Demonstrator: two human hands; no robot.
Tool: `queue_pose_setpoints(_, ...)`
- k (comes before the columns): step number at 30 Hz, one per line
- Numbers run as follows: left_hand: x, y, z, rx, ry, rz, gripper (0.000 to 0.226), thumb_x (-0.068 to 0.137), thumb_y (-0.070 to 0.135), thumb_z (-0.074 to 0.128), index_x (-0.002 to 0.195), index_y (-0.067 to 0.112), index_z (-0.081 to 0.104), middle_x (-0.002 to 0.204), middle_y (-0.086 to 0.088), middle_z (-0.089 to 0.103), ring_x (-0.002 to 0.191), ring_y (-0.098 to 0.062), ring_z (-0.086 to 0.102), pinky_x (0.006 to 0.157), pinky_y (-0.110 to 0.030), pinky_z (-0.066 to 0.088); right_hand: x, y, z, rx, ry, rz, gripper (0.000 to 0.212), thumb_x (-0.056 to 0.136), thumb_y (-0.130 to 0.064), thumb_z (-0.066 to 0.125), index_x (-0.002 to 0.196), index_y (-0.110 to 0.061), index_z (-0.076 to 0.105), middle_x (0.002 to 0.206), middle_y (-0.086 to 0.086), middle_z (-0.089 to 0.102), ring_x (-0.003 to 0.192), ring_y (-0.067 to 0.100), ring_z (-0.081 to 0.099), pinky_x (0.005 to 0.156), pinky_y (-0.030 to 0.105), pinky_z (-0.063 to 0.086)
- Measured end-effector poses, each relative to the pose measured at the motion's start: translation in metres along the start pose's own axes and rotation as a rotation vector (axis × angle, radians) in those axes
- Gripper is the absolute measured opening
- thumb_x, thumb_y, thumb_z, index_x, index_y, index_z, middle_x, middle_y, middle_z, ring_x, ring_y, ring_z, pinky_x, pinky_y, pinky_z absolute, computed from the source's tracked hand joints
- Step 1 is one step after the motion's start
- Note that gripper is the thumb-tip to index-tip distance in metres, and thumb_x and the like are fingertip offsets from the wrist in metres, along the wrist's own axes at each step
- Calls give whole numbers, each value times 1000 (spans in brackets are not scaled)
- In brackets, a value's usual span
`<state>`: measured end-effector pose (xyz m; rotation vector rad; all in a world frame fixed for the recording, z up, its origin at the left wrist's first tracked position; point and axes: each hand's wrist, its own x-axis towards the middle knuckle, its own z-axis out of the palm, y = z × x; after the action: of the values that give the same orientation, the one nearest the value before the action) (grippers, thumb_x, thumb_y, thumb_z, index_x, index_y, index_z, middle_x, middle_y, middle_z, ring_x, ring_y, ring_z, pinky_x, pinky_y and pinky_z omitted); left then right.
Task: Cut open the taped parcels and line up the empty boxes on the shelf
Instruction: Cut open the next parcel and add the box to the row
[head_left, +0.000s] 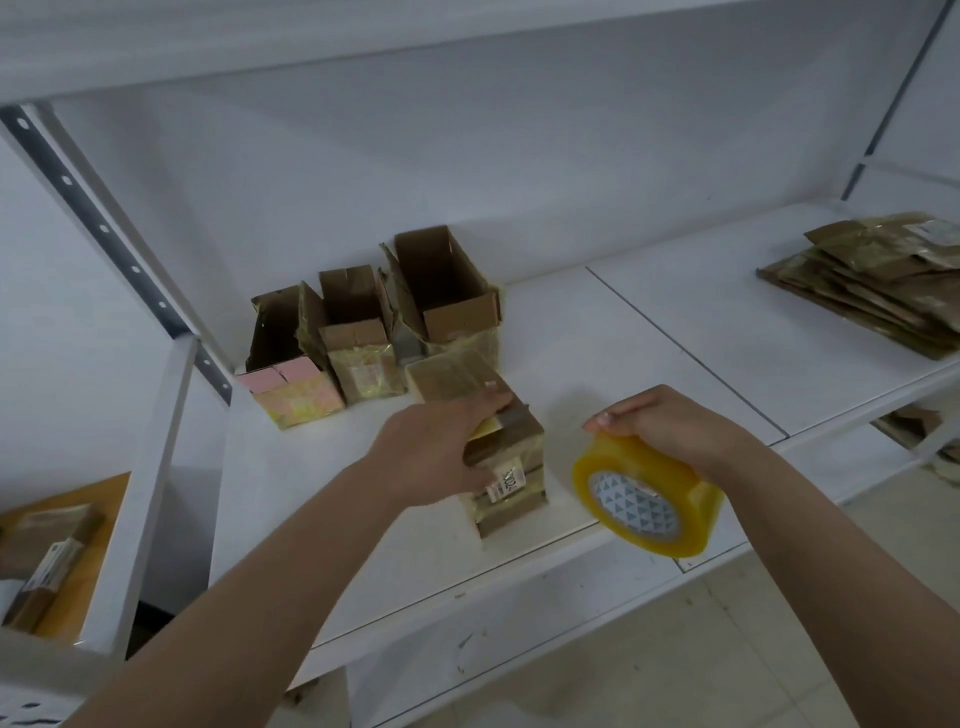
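A small brown taped parcel (511, 467) with a white label stands on the white shelf (395, 525) near its front edge, one flap raised. My left hand (441, 447) grips it from the left side, fingers reaching over its top. My right hand (670, 423) holds a roll of yellowish clear packing tape (647, 501) from above, just right of the parcel at the shelf's front edge. Behind them three opened empty boxes stand side by side: a pink-labelled one (285, 364), a middle one (356, 338) and a larger one (447, 291).
A pile of flattened brown cartons (878, 280) lies on the shelf at the far right. A perforated grey upright (104, 228) and a white post (150, 467) stand at the left. More parcels (47, 561) sit on a lower surface at bottom left.
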<state>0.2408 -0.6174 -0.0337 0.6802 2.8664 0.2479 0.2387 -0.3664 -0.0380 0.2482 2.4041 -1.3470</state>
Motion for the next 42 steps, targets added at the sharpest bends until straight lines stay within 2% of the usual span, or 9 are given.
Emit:
queue_pose_setpoints(6,0,-29,-20,-66,-98,27,84,77,53,74,148,43,31,145,13,44,125,-15,46,92,-30,41,-7,-17,-5,-14,-31,-61,20,90,-33,67,107,-27,76,109,-1,70,97,18,64,83,32,53)
queue_pose_setpoints(9,1,-21,-26,-106,158,-13,48,88,60,51,127,34,59,107,13,66,100,-11,60,80,-28,45,-11,-25,-10,-18,-44,-116,16,93,-33,64,102,-33,77,107,-12,69,99,13,62,80,27,50)
queue_pose_setpoints(12,8,4,-18,-354,442,-126,56,91,63,32,97,24,72,68,14,67,63,1,60,67,-25,49,-13,-30,-12,-14,-33,-172,16,94,-33,63,102,-36,77,113,-14,69,106,11,61,94,30,49)
queue_pose_setpoints(18,23,53,-16,-656,427,-147,60,70,78,49,82,22,67,68,13,61,61,2,56,55,-13,38,-17,-36,-9,-10,-53,-234,14,94,-31,62,94,-38,75,92,-15,71,93,11,66,88,30,52)
queue_pose_setpoints(22,32,54,-21,-627,389,-132,32,75,49,78,69,21,65,53,13,56,49,3,51,54,-18,38,-15,-32,-4,-61,-67,-197,38,91,-42,63,129,-35,61,126,-1,63,112,23,62,100,43,50)
queue_pose_setpoints(25,26,51,-20,-639,430,-119,32,78,45,77,66,21,61,53,13,58,51,0,54,56,-19,44,-15,-28,-6,5,-129,-150,71,71,-61,67,133,-27,57,125,3,63,108,25,64,92,38,54)
queue_pose_setpoints(32,9,42,-16,-549,505,-218,29,84,44,71,68,21,63,61,7,59,61,-8,55,60,-28,44,-12,-32,-19,-77,-299,-235,56,59,-61,63,105,-30,65,99,-1,72,92,19,69,78,29,57)
queue_pose_setpoints(37,-7,32,-13,-489,508,-310,30,89,42,66,67,25,54,61,6,52,59,-11,50,60,-29,43,-8,-35,-28,-131,-386,-251,52,72,-57,73,116,-32,60,109,-7,67,96,12,66,72,20,53)
queue_pose_setpoints(42,-17,19,-15,-491,534,-365,32,89,44,65,66,27,50,63,6,51,61,-10,49,60,-29,42,0,-27,-32,-208,-363,-254,96,34,-81,75,115,-32,62,108,-7,70,96,14,69,72,22,54)
